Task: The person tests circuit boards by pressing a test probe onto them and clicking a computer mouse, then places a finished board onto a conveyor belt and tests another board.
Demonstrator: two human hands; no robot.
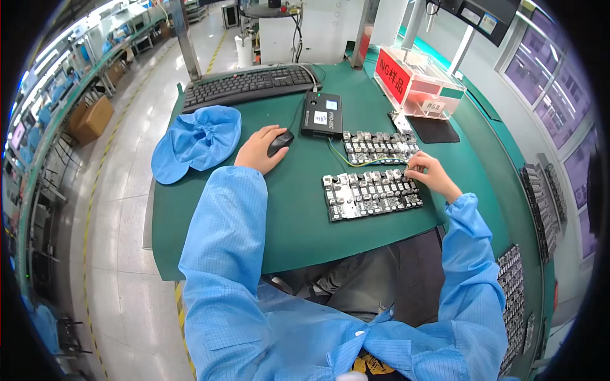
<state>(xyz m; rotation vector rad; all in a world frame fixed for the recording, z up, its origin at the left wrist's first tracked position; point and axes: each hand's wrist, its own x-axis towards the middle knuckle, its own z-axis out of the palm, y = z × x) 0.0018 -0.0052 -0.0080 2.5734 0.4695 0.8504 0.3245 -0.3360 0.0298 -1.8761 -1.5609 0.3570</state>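
My left hand (259,150) rests on the green mat with its fingers at a black mouse (280,143). The fingers of my right hand (432,174) are pinched at the end of a thin yellow-green cable (356,164), over the right edge of the circuit boards. The cable runs from a black box with small screens (321,115). One panel of boards (372,193) lies nearest me, and a second panel (376,147) lies just behind it. What my right fingertips touch is too small to tell.
A blue cloth cap (198,143) lies at the left, below a black keyboard (251,86). At the back right stands a clear box with a red label (419,79), beside a black pad (433,130). More boards (510,286) lie at the far right.
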